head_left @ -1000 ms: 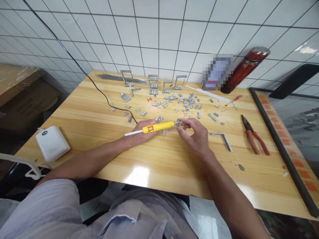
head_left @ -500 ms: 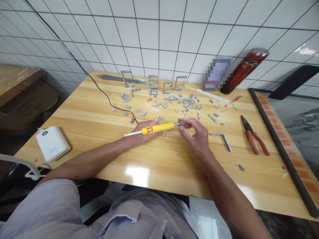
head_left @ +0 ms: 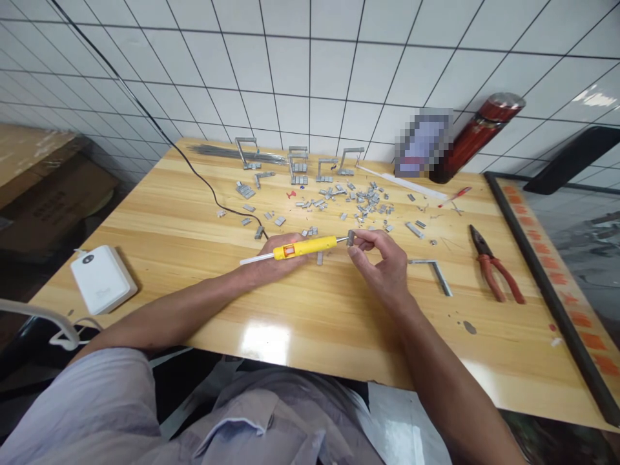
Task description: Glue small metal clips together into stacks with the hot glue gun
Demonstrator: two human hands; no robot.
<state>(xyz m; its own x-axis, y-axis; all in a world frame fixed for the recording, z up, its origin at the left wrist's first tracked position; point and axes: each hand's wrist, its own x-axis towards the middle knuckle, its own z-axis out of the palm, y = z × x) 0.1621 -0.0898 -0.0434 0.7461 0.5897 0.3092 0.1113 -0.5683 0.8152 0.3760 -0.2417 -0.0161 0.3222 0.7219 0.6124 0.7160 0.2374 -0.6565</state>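
Observation:
A yellow pen-like tool (head_left: 312, 246) with a white rear end and a thin metal tip lies across my left hand (head_left: 283, 258), whose fingers are wrapped under it. At the tool's tip, my right hand (head_left: 382, 261) pinches a small grey metal piece (head_left: 351, 237) between thumb and forefinger. The tip meets the piece, though the exact contact is too small to tell. Just below the tool, a small grey strip (head_left: 320, 258) lies on the wooden table (head_left: 339, 329).
Grey metal bits (head_left: 368, 201) are scattered beyond my hands, with upright bent brackets (head_left: 298, 166) behind them. Red-handled pliers (head_left: 491, 271) and an L-shaped metal piece (head_left: 440, 278) lie at right. A white power bank (head_left: 103, 279) sits at left; a red flask (head_left: 477, 139) leans on the wall.
The small metal piece has shifted very slightly right with my right hand, and the yellow tool has moved slightly left. Both hands keep their hold.

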